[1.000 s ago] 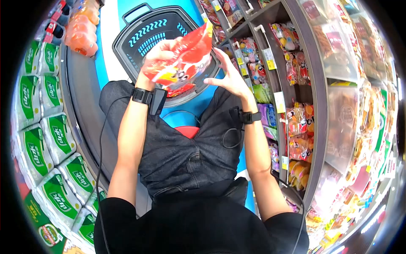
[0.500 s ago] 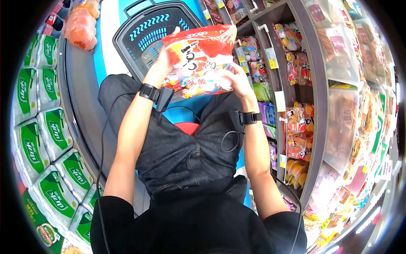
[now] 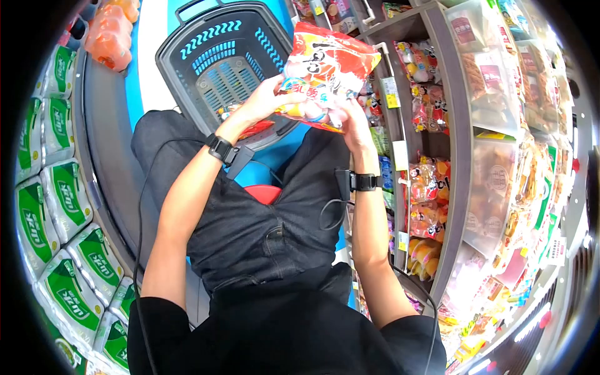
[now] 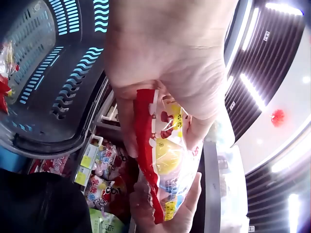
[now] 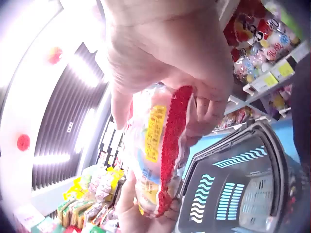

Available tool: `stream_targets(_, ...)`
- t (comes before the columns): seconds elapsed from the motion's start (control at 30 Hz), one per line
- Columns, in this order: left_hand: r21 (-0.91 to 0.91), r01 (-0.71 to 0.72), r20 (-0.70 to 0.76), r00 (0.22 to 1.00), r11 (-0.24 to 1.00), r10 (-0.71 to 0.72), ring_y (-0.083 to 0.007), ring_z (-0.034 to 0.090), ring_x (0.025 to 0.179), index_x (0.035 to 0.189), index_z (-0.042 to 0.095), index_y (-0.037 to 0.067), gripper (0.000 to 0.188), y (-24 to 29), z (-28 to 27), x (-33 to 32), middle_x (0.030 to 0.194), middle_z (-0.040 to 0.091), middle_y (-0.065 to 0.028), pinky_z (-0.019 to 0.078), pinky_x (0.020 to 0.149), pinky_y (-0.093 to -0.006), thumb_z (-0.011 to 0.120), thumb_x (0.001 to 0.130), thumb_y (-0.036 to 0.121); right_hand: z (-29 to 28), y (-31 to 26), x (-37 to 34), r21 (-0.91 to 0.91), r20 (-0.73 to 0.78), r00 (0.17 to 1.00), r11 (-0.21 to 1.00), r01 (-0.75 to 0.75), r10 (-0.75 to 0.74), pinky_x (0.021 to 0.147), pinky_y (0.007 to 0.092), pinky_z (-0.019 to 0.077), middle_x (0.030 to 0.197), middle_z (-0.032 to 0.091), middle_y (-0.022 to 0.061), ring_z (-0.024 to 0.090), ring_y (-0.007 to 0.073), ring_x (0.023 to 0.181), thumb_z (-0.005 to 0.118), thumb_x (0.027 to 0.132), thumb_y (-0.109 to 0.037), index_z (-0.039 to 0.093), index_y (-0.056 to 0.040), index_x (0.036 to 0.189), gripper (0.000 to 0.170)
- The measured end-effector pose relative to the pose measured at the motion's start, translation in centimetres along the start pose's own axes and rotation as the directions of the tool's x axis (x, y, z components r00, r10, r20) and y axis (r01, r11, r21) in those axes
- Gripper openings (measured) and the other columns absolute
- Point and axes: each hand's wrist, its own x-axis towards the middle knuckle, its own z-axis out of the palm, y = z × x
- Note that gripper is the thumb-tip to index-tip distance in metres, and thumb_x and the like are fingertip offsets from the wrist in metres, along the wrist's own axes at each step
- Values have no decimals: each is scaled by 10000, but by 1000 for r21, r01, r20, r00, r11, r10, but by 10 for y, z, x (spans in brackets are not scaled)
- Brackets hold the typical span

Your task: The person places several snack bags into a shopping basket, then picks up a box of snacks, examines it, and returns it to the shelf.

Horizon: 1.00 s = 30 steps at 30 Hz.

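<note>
Red snack bag (image 3: 331, 65) held up by both hands, near basket (image 3: 259, 22); left hand (image 3: 270, 103) grips one side, right hand (image 3: 356, 130) opposite side; likely so soft pack spreads without sagging, printed face readable from above.

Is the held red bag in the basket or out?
Out: left grip and right grip hold the bag, and both wrist views show the basket off to one side.
</note>
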Motion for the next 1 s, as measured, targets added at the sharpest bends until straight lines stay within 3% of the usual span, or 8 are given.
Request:
stream_targets(0.17,-15,-59,5,998,998,59,-135,585,1012,1252,484,-24,513,-3,6,1,1121,611,-74,468,900,-283,703,826,159,-12,-3,2,-126,103,995,992,8,5,895,310,477,1156,592,82,588,169,1030,709,789,-102,452,9,1264,552)
stream_targets(0.33,-206,-46,101,993,978,68,-173,504,1171,1360,355,-13,625,-3,21,4,1291,504,-108,400,995,-332,649,857,214,-17,-11,-2,85,15,993,990,115,-117,879,311,496,1138,599,74,597,168,1011,709,785,-83,462,-11,1258,539)
stream_targets(0.43,-113,-140,93,984,984,151,-207,493,1184,1396,304,18,672,1,26,5,1333,456,-120,394,990,-344,612,865,292,-31,-22,-4,158,-145,974,968,196,-173,883,337,491,1174,578,88,583,186,1042,658,836,-104,433,-16,1287,512)
stream_targets(0.5,-51,-97,104,989,994,102,-213,499,1181,1380,353,37,605,-3,17,4,1365,435,-107,399,977,-351,572,883,304,-54,-28,2,158,-250,943,952,263,-219,879,350,487,1182,578,58,572,177,1055,630,869,-124,457,-105,1293,459)
stream_targets(0.7,43,-108,123,987,993,102,-184,519,1155,1274,517,39,427,-14,14,21,1279,531,-86,412,953,-312,538,900,244,-117,-67,25,145,-406,856,902,407,-321,894,306,472,1140,613,66,588,183,1034,618,898,-210,534,-34,1191,352)
stream_targets(0.83,351,-398,240,913,848,329,-178,500,1156,1320,491,67,468,-7,71,70,1307,514,-98,413,929,-306,570,901,260,-146,-82,48,323,-366,892,863,389,-265,927,353,452,1137,611,100,581,195,1042,625,892,-133,580,10,1132,283)
stream_targets(0.97,518,-546,374,837,658,400,-302,350,1336,1386,387,32,596,0,130,132,1436,367,-193,300,1083,-397,522,873,303,-162,-83,92,169,-588,768,889,426,-256,836,330,473,1103,613,85,582,209,989,678,821,-32,534,-36,1200,406)
stream_targets(1.0,579,-574,381,818,578,431,-314,356,1325,1373,392,18,582,-6,143,149,1409,392,-197,284,1093,-405,501,870,288,-172,-80,104,110,-558,781,908,405,-281,809,332,477,1034,622,80,592,200,936,649,841,-44,568,-30,1121,291)
